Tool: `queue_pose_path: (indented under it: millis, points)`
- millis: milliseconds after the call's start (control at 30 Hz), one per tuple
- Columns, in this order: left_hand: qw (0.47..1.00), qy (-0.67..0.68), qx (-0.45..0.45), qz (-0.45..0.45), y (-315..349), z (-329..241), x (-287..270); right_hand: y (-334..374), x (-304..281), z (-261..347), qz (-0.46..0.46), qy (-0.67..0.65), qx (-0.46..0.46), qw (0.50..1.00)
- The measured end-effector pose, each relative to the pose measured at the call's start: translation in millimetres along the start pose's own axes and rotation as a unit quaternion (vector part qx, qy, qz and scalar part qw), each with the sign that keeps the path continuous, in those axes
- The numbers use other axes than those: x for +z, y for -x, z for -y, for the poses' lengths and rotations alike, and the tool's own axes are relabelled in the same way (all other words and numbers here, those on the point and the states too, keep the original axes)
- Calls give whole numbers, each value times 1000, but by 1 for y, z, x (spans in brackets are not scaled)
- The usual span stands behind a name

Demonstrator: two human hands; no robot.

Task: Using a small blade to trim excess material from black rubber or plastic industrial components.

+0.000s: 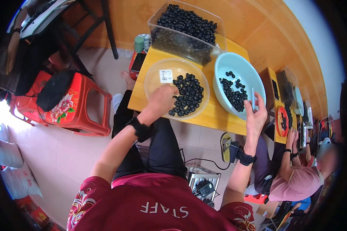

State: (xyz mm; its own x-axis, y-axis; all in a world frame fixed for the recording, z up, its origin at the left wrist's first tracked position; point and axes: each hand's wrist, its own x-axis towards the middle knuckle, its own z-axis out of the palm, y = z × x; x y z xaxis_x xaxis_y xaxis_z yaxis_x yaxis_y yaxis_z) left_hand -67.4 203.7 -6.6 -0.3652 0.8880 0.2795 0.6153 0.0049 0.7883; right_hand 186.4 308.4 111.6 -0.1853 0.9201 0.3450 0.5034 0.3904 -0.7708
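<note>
My left hand (164,98) reaches into a shallow clear round tray (152,77), its fingers bent together at the left side of a heap of small black ring-shaped pieces (189,94). Its fingertips touch the heap's edge; what they pinch, if anything, is too small to make out. At the near right rim of a light-blue basin (223,67), my right hand (255,115) grips a slim pale-blue pen-like tool (253,98), its thin end pointing up over the basin. More small black pieces (234,94) lie in the basin, some in small clumps.
A clear rectangular bin (181,50) full of black pieces stands at the back of the yellow table (140,90). A red stool (85,104) is at left. To the right, another person (293,173) sits by a red tray (282,121). A cable (208,159) hangs below.
</note>
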Motion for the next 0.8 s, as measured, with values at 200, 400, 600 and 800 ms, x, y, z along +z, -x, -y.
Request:
queue_pose_path:
  millis: [200, 400, 600, 800]
  points:
    - [993, -92, 59, 32, -2, -7, 5, 26, 15, -14, 3, 13, -65, 998]
    - [997, -50, 62, 25, -1, -1, 3, 70, 39, -10, 116, 10, -12, 993]
    - [876, 449, -147, 101, 34, -28, -48, 106, 61, 24, 209, -76, 12, 975]
    - [664, 717, -196, 83, 87, -26, -49, 118, 74, 44, 256, -119, -41, 958]
